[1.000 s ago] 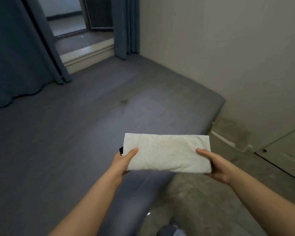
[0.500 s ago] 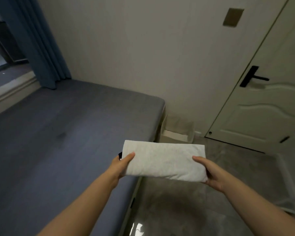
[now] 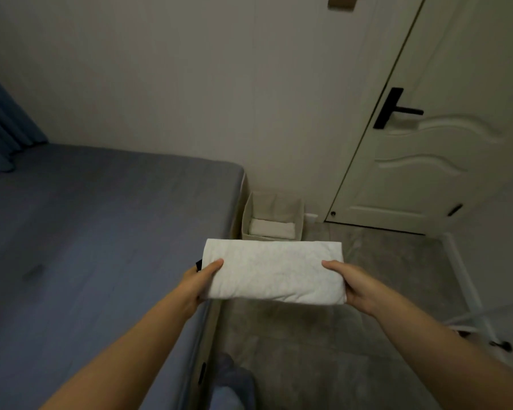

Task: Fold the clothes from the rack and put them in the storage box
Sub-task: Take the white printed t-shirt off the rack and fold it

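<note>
Beside the bed, storage box (image 3: 272, 207) holds folded cloth (image 3: 271, 228); hands grip white garment (image 3: 274, 272).

The view swings right, away from the bed (image 3: 101, 232) toward the door (image 3: 427, 158). The storage box (image 3: 273, 202) with white folded cloth (image 3: 271, 227) inside now shows beyond the carried white garment (image 3: 274, 272).

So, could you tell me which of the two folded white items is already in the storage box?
The smaller folded white cloth lying inside the storage box by the bed; the other is held in both hands.
</note>
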### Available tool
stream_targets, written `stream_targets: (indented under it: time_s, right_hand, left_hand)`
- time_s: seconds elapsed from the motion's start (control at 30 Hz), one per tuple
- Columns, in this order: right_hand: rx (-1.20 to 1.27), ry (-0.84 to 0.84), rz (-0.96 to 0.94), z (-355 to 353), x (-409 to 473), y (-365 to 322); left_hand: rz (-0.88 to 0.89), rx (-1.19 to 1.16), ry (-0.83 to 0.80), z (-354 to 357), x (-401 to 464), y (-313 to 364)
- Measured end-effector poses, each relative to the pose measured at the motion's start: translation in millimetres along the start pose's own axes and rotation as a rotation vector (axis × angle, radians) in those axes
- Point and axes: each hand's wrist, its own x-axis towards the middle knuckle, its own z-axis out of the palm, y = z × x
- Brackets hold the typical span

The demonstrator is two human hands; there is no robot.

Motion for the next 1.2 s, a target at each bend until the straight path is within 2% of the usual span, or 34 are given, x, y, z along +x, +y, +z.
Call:
stream_targets:
  time_s: [0.37,0.6,0.73,0.87,0.97,1.03,1.2]
  right_hand:
    - [0.077,0.186,0.043,32,111,-54]
    - [0.148,0.236,0.074,32,164,-80]
    - [0.13,0.276,0.15,35,201,-104]
    - [0.071,0.256,0.182,29,248,-133]
    - [0.047,0.181,0.205,14,297,-155]
    - [0.009,0.204,0.246,19,318,-175]
    - [-0.135,0.227,0.207,23,393,-201]
  left_hand:
    - [-0.092,0.128,-0.149,19,142,92]
    - [-0.153,0.188,-0.173,40,212,129]
    - [-0.19,0.206,-0.145,53,250,138]
    - [-0.237,0.194,-0.095,71,285,149]
    - [-0.267,0.191,-0.053,87,320,158]
    - [-0.297,0.195,-0.021,95,341,165]
    - [-0.304,0.181,0.07,118,404,175]
